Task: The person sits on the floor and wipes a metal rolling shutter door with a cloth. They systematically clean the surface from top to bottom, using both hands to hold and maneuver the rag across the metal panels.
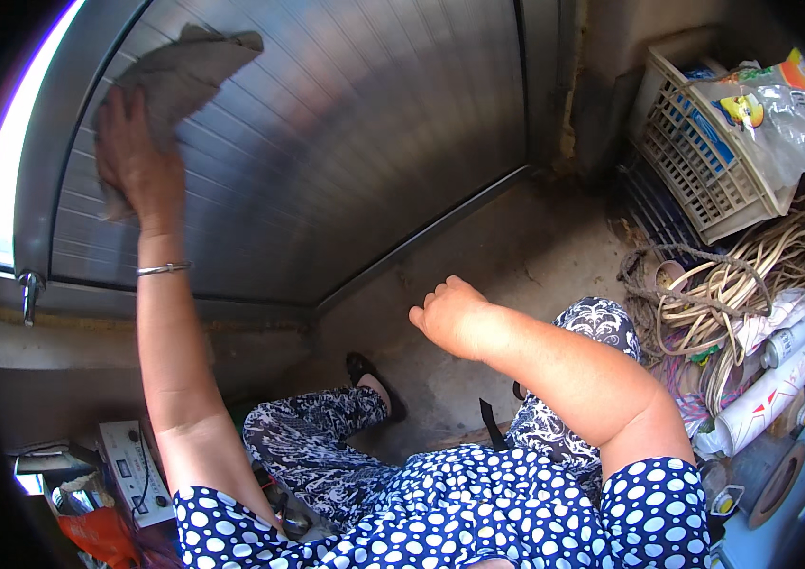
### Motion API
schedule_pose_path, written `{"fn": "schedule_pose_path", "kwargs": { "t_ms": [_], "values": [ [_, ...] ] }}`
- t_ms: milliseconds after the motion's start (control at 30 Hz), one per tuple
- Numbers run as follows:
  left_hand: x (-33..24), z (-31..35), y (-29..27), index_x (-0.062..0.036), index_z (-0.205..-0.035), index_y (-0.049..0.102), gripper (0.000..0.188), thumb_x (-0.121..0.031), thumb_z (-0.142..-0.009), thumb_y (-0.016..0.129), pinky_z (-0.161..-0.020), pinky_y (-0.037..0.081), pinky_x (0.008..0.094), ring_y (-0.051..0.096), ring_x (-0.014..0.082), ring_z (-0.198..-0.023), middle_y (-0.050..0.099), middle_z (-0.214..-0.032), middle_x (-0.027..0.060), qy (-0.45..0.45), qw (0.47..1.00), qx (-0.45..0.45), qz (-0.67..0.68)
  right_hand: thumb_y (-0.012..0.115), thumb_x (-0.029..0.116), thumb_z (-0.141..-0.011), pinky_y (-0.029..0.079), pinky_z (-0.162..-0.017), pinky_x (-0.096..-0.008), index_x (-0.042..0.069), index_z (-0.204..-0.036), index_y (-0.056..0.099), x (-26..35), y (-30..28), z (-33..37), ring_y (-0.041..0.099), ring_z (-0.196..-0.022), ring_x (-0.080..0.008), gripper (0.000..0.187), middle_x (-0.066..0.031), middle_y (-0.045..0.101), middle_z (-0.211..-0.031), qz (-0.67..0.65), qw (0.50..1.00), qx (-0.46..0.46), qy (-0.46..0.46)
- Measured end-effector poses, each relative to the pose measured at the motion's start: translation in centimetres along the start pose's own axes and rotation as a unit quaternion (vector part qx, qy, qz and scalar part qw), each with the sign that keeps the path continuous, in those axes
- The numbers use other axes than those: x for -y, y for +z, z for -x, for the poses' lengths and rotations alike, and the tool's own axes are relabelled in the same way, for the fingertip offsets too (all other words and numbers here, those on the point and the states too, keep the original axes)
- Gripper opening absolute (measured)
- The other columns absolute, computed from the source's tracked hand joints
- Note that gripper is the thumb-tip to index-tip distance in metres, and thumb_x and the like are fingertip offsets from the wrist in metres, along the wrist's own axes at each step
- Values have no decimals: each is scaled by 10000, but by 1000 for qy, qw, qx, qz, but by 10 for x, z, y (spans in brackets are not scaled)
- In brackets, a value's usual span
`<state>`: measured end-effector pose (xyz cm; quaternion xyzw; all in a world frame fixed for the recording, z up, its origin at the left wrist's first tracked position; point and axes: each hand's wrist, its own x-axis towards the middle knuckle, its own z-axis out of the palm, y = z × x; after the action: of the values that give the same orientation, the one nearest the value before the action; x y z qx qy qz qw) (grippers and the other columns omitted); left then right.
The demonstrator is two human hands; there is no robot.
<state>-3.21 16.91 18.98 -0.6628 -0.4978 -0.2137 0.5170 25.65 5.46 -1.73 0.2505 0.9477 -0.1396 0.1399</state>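
My left hand [140, 156] is raised to the upper left and presses a grey-brown cloth [180, 83] flat against a ribbed metal door panel [327, 114]. Part of the cloth sticks out above and to the right of the fingers, and a corner hangs below the hand. A thin bangle sits on that wrist. Out in front of my body, my right hand [452, 316] hovers over the floor with its fingers curled in. Nothing shows in it, and it is apart from the panel.
At the right stand a plastic crate [706, 156] filled with packets, a heap of coiled cable and rope [753, 275], and white tubes [768, 384]. A door handle [31, 296] juts out at the left. Low on the left lies a white box with knobs [134, 472].
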Motion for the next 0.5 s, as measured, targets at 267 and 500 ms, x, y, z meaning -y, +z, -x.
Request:
{"fn": "schedule_pose_path", "kwargs": {
  "t_ms": [267,500],
  "values": [
    [-63,104,44,-197,-1415,408,704,27,-764,560,-1118,183,501,252,235,-1417,291,-1537,32,91,966,241,-22,642,157,-775,427,-833,-344,62,-1105,583,3,5,11,618,-924,-233,349,-86,668,-944,34,999,-32,-12],
    [-114,200,89,-183,-1380,461,566,-48,-831,497,-1101,229,451,309,156,-1377,340,-1502,-50,184,918,324,138,615,177,-786,418,-827,-348,45,-1165,577,9,11,12,603,-904,-223,403,-81,657,-933,13,999,-43,-29]
  ]
}}
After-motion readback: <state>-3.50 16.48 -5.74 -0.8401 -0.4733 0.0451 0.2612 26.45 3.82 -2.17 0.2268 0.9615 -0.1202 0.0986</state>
